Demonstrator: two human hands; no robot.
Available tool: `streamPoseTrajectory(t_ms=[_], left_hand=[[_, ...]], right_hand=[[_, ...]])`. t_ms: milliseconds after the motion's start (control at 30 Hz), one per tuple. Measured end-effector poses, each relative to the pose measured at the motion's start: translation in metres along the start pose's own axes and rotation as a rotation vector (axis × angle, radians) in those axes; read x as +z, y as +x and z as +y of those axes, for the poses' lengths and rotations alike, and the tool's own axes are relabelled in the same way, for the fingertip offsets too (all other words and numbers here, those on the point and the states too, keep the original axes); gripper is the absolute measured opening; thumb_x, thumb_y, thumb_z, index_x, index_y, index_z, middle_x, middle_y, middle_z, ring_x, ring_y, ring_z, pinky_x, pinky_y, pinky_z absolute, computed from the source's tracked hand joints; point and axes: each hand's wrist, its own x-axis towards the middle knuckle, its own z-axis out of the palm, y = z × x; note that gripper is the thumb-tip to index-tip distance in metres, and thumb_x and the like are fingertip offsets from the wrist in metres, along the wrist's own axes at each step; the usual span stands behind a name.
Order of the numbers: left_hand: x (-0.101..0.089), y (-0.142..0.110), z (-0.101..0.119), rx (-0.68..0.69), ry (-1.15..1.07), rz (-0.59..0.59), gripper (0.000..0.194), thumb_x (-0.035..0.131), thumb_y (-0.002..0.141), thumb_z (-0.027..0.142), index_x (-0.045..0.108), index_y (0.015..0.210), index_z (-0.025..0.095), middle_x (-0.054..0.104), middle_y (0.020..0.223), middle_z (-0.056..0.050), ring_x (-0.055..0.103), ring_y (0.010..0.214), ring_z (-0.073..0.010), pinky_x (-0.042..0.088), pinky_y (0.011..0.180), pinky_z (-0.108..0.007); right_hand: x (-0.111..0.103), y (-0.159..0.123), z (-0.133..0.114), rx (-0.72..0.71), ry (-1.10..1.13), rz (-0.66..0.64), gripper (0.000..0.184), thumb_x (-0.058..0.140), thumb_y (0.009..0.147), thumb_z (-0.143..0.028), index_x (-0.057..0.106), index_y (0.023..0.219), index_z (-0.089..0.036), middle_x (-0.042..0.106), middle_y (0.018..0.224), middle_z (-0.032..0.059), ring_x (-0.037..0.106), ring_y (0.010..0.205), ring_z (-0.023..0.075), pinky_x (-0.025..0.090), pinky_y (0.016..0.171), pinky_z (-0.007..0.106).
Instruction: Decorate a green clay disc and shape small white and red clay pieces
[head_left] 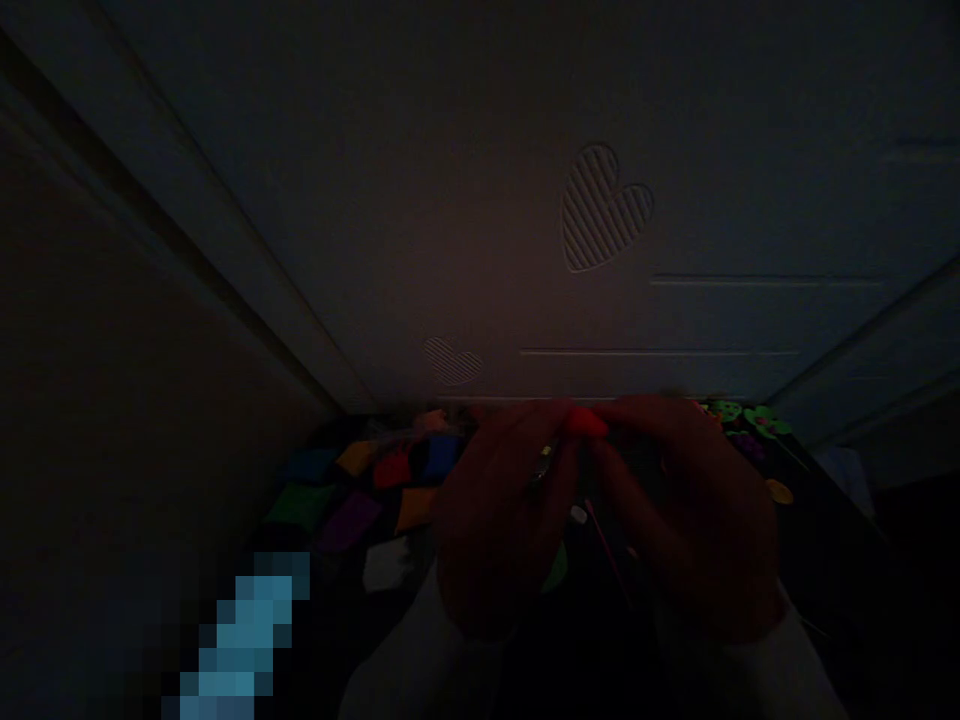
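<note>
The light is very dim. Between the fingertips of both hands is a small, bright red lump of modelling clay (588, 423). My left hand (495, 520) pinches it from the left with bent fingers, and my right hand (701, 520) closes on its right side. A small shiny piece (541, 464) shows by the left fingers; its kind is unclear. Below the hands lie a thin pink stick (606, 540), a small white piece (578, 514) and a green round thing (555, 568), partly hidden by the left hand.
On the dark tabletop (817, 560), several coloured packets, including a green one (300, 508) and a purple one (351, 522), lie at the left. Green flower-like shapes (766, 420) and a yellow disc (780, 491) lie at the right. A pale panel (480, 220) with embossed hearts rises behind.
</note>
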Motion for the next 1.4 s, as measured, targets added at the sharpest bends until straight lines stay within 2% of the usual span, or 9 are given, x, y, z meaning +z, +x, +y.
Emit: streamPoseTrajectory(t_ms=[200,400,600,767,967,1133,1267,1400], left_hand=[[0.0009,-0.0028,0.0023,-0.055,0.014,0.102,0.019,0.063,0.081,0.011,0.063,0.099,0.017,0.072,0.095,-0.001,0.066,0.091,-0.0115,0.053,0.086,-0.021],[0.0006,-0.0071,0.0027,-0.095,0.0,0.1,0.021,0.063,0.081,0.012,0.063,0.1,0.021,0.073,0.094,0.001,0.068,0.088,-0.0115,0.053,0.085,-0.021],[0.003,-0.0098,0.0016,-0.133,-0.013,0.126,0.025,0.065,0.08,0.015,0.064,0.103,0.023,0.074,0.097,0.001,0.068,0.089,-0.0137,0.054,0.084,-0.024],[0.0029,-0.0076,-0.0003,-0.121,-0.033,0.086,0.022,0.062,0.082,0.016,0.066,0.102,0.023,0.074,0.095,0.0,0.07,0.087,-0.0158,0.054,0.08,-0.026],[0.0003,-0.0077,0.0019,-0.137,-0.028,0.074,0.022,0.063,0.081,0.014,0.064,0.099,0.025,0.074,0.092,0.003,0.069,0.086,-0.013,0.054,0.08,-0.023],[-0.0025,-0.0051,0.0033,-0.189,-0.089,0.028,0.026,0.063,0.081,0.017,0.063,0.106,0.024,0.074,0.1,0.002,0.069,0.087,-0.0128,0.055,0.081,-0.023],[-0.0036,-0.0031,0.0044,-0.2,-0.077,-0.032,0.021,0.06,0.083,0.017,0.065,0.103,0.022,0.074,0.098,0.002,0.069,0.089,-0.0127,0.054,0.083,-0.022],[-0.0033,-0.0022,0.0049,-0.237,-0.087,-0.042,0.021,0.061,0.082,0.017,0.066,0.103,0.021,0.074,0.098,0.001,0.07,0.086,-0.0122,0.055,0.081,-0.021]], right_hand=[[0.0013,-0.0018,-0.0007,-0.027,0.034,0.005,0.023,0.061,0.082,-0.012,0.061,0.104,-0.017,0.067,0.096,0.0027,0.061,0.092,0.0091,0.048,0.086,0.017],[0.0005,-0.0025,-0.0036,-0.017,0.053,0.009,0.021,0.061,0.081,-0.011,0.06,0.102,-0.017,0.068,0.095,0.0039,0.062,0.09,0.0108,0.051,0.083,0.02],[-0.0002,-0.003,-0.0056,0.003,0.053,0.003,0.022,0.061,0.082,-0.013,0.059,0.102,-0.022,0.069,0.094,0.0033,0.064,0.089,0.0146,0.055,0.08,0.028],[0.0001,-0.0022,-0.0046,-0.009,0.032,0.011,0.022,0.062,0.08,-0.011,0.06,0.1,-0.02,0.069,0.093,0.0045,0.064,0.088,0.0139,0.055,0.079,0.026],[0.0007,-0.0031,-0.0036,-0.011,0.05,0.027,0.022,0.061,0.081,-0.012,0.059,0.101,-0.021,0.069,0.093,0.0026,0.063,0.089,0.0127,0.053,0.081,0.025],[0.0007,-0.0033,-0.0032,0.037,0.082,0.01,0.023,0.061,0.081,-0.013,0.059,0.102,-0.024,0.069,0.094,0.0012,0.063,0.089,0.0145,0.053,0.08,0.028],[0.0011,-0.0023,-0.0027,0.075,0.123,0.008,0.021,0.061,0.081,-0.013,0.061,0.099,-0.023,0.068,0.093,0.0008,0.062,0.086,0.0135,0.051,0.08,0.027],[0.002,-0.002,-0.0013,0.118,0.122,0.011,0.018,0.061,0.082,-0.014,0.062,0.097,-0.023,0.068,0.091,0.0004,0.062,0.084,0.0142,0.051,0.077,0.029]])
